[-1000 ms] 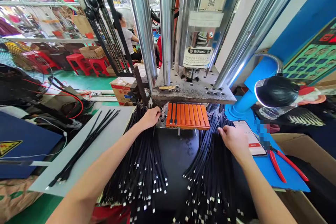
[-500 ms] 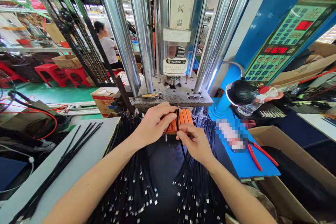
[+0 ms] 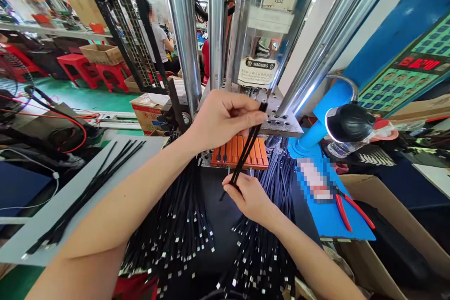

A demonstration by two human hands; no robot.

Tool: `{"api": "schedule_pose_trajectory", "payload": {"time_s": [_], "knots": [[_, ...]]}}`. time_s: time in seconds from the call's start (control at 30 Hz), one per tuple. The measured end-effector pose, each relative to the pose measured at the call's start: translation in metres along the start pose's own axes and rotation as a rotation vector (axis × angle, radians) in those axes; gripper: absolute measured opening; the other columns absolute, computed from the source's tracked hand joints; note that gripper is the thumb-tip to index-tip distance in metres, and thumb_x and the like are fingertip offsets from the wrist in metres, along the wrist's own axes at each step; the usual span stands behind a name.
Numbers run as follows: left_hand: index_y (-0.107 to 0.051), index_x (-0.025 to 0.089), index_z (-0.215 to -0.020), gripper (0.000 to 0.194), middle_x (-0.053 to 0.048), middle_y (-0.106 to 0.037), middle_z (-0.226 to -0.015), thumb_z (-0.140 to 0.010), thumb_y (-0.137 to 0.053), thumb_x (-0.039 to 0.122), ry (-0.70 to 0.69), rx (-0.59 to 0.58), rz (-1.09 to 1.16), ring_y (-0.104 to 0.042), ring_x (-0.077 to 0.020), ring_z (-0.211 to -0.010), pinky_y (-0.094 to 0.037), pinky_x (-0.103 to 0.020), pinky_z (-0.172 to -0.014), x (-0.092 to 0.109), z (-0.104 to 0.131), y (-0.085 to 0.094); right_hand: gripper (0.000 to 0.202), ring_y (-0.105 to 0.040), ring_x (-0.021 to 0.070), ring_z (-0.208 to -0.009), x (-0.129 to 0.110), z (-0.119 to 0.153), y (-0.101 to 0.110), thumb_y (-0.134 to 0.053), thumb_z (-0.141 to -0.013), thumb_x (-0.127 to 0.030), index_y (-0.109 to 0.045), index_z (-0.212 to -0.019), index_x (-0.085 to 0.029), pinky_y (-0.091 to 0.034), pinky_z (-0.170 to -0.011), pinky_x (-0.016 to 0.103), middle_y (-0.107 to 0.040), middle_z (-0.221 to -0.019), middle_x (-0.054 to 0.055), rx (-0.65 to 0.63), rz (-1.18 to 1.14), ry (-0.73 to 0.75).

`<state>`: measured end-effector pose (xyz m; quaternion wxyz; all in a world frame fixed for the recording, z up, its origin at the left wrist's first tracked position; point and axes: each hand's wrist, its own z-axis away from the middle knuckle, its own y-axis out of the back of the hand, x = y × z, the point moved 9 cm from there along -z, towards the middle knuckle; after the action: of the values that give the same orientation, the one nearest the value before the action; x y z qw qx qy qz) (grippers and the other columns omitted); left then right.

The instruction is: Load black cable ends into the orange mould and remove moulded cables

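My left hand pinches the upper ends of a few thin black cables in front of the press. Lower down, my right hand is closed around the same cables, which slant between the two hands. Behind them lies an orange slotted mould block; short dark pieces sit in slots at its left side. On the dark bench below, black cables with bright metal tips hang in a left bundle and a right bundle.
The press's metal plate and steel columns stand ahead. At right are a black lamp and red-handled pliers on a blue board. More black cables lie on a grey-white board at left. A person sits beyond.
My left hand has lifted the cable ends up and away from the mould block, leaving more of it visible. My right hand has moved lower along the cables. The view has shifted.
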<state>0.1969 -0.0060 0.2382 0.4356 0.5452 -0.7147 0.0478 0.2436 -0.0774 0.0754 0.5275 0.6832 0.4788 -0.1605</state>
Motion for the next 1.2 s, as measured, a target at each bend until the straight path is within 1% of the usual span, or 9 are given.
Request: {"api": "schedule_pose_trajectory", "payload": {"time_s": [0.1, 0.23, 0.37, 0.43, 0.53, 0.73, 0.97, 1.03, 1.2], "knots": [[-0.055, 0.017, -0.068, 0.030, 0.004, -0.049, -0.060, -0.092, -0.059, 0.033, -0.080, 0.181, -0.098, -0.054, -0.0066, -0.056, -0.041, -0.019, -0.051, 0.010, -0.009, 0.021, 0.007, -0.063, 0.0168, -0.077, 0.025, -0.011, 0.002, -0.055, -0.092, -0.019, -0.063, -0.092, -0.018, -0.048, -0.072, 0.026, -0.066, -0.084, 0.003, -0.015, 0.090, -0.080], [-0.061, 0.020, -0.081, 0.022, 0.001, -0.059, -0.081, -0.091, -0.058, 0.039, -0.214, 0.169, -0.208, -0.061, -0.0114, -0.074, -0.046, -0.023, -0.060, 0.025, -0.005, 0.020, 0.026, -0.051, 0.0131, -0.052, 0.075, -0.044, 0.033, -0.063, -0.088, -0.030, -0.059, -0.065, -0.018, -0.037, -0.054, 0.023, -0.054, -0.054, -0.003, 0.135, 0.216, -0.285], [-0.059, 0.019, -0.102, 0.027, -0.004, -0.062, -0.093, -0.086, -0.065, 0.039, -0.146, 0.122, -0.224, -0.060, -0.0123, -0.070, -0.049, -0.024, -0.057, -0.016, 0.031, 0.003, 0.031, -0.048, 0.0124, -0.054, 0.102, -0.074, 0.058, -0.063, -0.084, -0.029, -0.054, -0.057, -0.017, -0.033, -0.053, 0.022, -0.053, -0.053, -0.003, 0.267, 0.255, -0.328], [-0.059, 0.017, -0.101, 0.021, -0.003, -0.064, -0.085, -0.089, -0.061, 0.034, -0.033, -0.007, -0.352, -0.061, -0.0132, -0.068, -0.052, -0.027, -0.063, -0.059, 0.056, -0.016, 0.028, -0.052, 0.0134, -0.058, 0.106, -0.083, 0.060, -0.061, -0.085, -0.026, -0.058, -0.058, -0.017, -0.035, -0.055, 0.021, -0.058, -0.056, -0.002, 0.249, 0.243, -0.334], [-0.063, 0.018, -0.108, 0.021, -0.008, -0.069, -0.110, -0.095, -0.048, 0.026, -0.015, -0.393, -0.611, -0.064, -0.0211, -0.105, -0.049, -0.040, -0.099, -0.111, 0.098, -0.057, 0.025, -0.057, 0.0142, -0.061, 0.103, -0.089, 0.054, -0.059, -0.087, -0.025, -0.065, -0.064, -0.017, -0.038, -0.059, 0.021, -0.063, -0.060, 0.000, 0.158, 0.224, -0.318], [-0.047, 0.013, -0.140, 0.046, -0.014, -0.047, -0.145, -0.098, -0.045, 0.032, -0.078, -0.630, -0.798, -0.042, -0.0239, -0.137, -0.035, -0.041, -0.116, -0.129, 0.132, -0.077, 0.014, -0.063, 0.0157, -0.073, 0.100, -0.085, 0.047, -0.061, -0.085, -0.014, -0.073, -0.079, -0.019, -0.043, -0.069, 0.023, -0.071, -0.080, 0.001, 0.099, 0.335, -0.280], [-0.033, 0.024, -0.149, 0.054, -0.007, -0.031, -0.155, -0.100, -0.030, 0.047, 0.133, -0.724, -0.833, -0.032, -0.0245, -0.143, -0.003, -0.058, -0.120, -0.152, 0.101, -0.072, 0.015, -0.064, 0.0230, -0.095, 0.121, -0.088, 0.057, -0.058, -0.091, -0.018, -0.073, -0.095, -0.018, -0.042, -0.083, 0.030, -0.073, -0.098, 0.008, 0.148, 0.572, -0.498], [-0.030, 0.022, -0.151, 0.056, -0.008, -0.030, -0.156, -0.101, -0.024, 0.048, 0.244, -0.714, -0.823, -0.033, -0.0271, -0.142, -0.010, -0.061, -0.118, -0.174, 0.084, -0.070, 0.017, -0.064, 0.0243, -0.096, 0.118, -0.083, 0.060, -0.057, -0.093, -0.020, -0.073, -0.095, -0.017, -0.041, -0.083, 0.032, -0.072, -0.098, 0.010, 0.149, 0.637, -0.526], [-0.060, 0.013, -0.119, 0.048, -0.012, -0.065, -0.123, -0.099, -0.026, 0.039, 0.321, -0.570, -0.717, -0.060, -0.0269, -0.113, -0.041, -0.041, -0.105, -0.216, 0.027, -0.074, 0.009, -0.062, 0.0223, -0.094, 0.101, -0.078, 0.045, -0.069, -0.087, -0.028, -0.070, -0.084, -0.020, -0.040, -0.078, 0.029, -0.071, -0.087, 0.004, 0.041, 0.593, -0.419]]}}
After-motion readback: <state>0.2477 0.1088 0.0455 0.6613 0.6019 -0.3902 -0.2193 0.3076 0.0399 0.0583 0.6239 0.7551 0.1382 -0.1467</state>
